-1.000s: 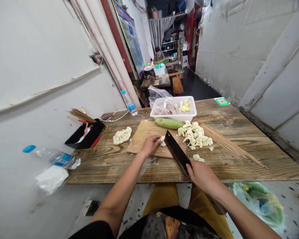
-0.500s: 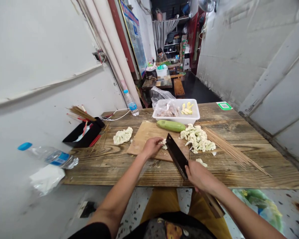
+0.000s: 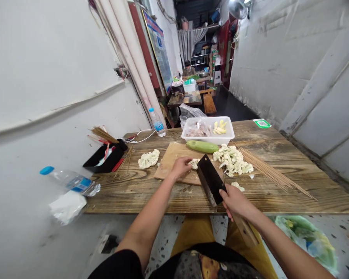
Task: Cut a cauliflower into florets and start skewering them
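Observation:
My left hand (image 3: 180,166) rests on the wooden cutting board (image 3: 174,162), its fingers pinched on a small cauliflower piece (image 3: 194,162). My right hand (image 3: 236,201) is wrapped round the wooden handle of a dark cleaver (image 3: 209,179), whose wide blade stands tilted just right of that piece. A heap of cut cauliflower florets (image 3: 233,161) lies to the right of the board. A larger uncut cauliflower chunk (image 3: 148,158) sits left of the board. A green cucumber (image 3: 202,146) lies along the board's far edge.
A white tray (image 3: 228,133) with a plastic bag and yellow pieces stands behind the board. Bamboo skewers (image 3: 272,174) fan out at the right. A black holder with skewers (image 3: 105,155) and water bottles (image 3: 70,182) are on the left. A person sits far down the corridor.
The cleaver has pulled back toward me and its blade now shows more of its flat side. My left hand stays on the cauliflower piece. The view has shifted slightly.

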The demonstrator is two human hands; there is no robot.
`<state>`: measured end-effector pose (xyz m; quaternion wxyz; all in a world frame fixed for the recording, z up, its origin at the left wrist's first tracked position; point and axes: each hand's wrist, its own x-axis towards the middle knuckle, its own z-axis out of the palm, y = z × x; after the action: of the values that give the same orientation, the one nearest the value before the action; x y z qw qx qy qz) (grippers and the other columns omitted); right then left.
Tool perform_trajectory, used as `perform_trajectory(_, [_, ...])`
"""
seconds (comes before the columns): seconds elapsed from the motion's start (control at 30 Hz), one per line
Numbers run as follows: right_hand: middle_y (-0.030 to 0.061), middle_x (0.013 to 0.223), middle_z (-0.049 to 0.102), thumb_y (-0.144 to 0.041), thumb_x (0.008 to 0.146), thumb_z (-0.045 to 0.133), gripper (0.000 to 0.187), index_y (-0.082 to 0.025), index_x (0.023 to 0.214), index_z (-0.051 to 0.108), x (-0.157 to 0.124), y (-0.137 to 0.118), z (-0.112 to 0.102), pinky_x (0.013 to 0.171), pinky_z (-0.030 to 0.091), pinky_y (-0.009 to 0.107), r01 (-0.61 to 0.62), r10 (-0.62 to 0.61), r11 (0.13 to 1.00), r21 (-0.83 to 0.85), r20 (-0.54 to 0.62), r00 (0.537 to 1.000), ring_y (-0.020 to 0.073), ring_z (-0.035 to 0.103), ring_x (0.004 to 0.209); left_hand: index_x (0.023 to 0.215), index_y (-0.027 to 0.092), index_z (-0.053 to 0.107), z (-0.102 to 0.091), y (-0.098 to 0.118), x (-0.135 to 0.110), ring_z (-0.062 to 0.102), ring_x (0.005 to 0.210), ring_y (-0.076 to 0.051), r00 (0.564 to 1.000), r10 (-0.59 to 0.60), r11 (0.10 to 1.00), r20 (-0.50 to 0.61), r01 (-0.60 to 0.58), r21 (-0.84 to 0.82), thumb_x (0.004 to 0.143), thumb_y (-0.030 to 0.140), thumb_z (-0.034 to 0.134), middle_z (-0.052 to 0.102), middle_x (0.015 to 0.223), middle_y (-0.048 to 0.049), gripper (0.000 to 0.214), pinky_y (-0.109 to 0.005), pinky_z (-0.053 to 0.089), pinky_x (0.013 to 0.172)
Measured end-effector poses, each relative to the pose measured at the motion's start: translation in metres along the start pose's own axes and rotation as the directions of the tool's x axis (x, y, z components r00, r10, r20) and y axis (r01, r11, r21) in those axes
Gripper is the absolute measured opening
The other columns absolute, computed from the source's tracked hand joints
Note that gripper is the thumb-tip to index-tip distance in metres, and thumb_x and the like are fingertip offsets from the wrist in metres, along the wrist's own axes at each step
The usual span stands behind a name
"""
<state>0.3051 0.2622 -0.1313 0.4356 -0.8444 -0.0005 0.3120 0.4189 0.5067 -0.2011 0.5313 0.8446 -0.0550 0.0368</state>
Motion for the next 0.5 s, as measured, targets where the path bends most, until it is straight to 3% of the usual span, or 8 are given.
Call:
perform_trajectory(0.17, [-0.0066,0.044,0.044,-0.025,0.094,0.025,0.017,-0.019,0.092,0.041,0.001,0.006,0.011,0.031,0.036,0.02,0.076,-0.078,0.996,-0.046,-0.044,0.996,0.0151,0.053,0.033,0.097,0.009,0.07,-0.006,-0.001,0.006,0.069,0.088,-0.021,0.996,-0.08,0.981,0.04,0.086,-0.173,0.061,0.008,0.065,0.073,0.098,-0.0104,0.037,-0.035,0.053,0.086])
perform_trajectory(0.4, [-0.0051,0.041,0.046,-0.023,0.095,0.025,0.023,-0.015,0.094,0.046,-0.005,0.007,0.012,0.032,0.034,0.018,0.102,-0.115,0.985,-0.141,-0.089,0.989,0.0138,0.053,0.033,0.096,0.012,0.071,-0.004,0.003,0.003,0.069,0.089,-0.021,0.996,-0.085,0.988,0.0,0.085,-0.131,0.062,0.011,0.069,0.073,0.096,-0.0085,0.034,-0.034,0.054,0.086])
perform_trajectory(0.5, [-0.0021,0.042,0.051,-0.021,0.094,0.028,0.024,-0.013,0.091,0.051,-0.007,0.004,0.014,0.036,0.035,0.019,0.113,-0.158,0.963,-0.243,-0.175,0.972,0.0131,0.054,0.034,0.097,0.012,0.07,-0.004,0.004,0.004,0.069,0.089,-0.021,0.994,-0.107,0.985,0.028,0.11,-0.134,0.063,0.014,0.071,0.073,0.096,-0.0089,0.034,-0.035,0.054,0.086])
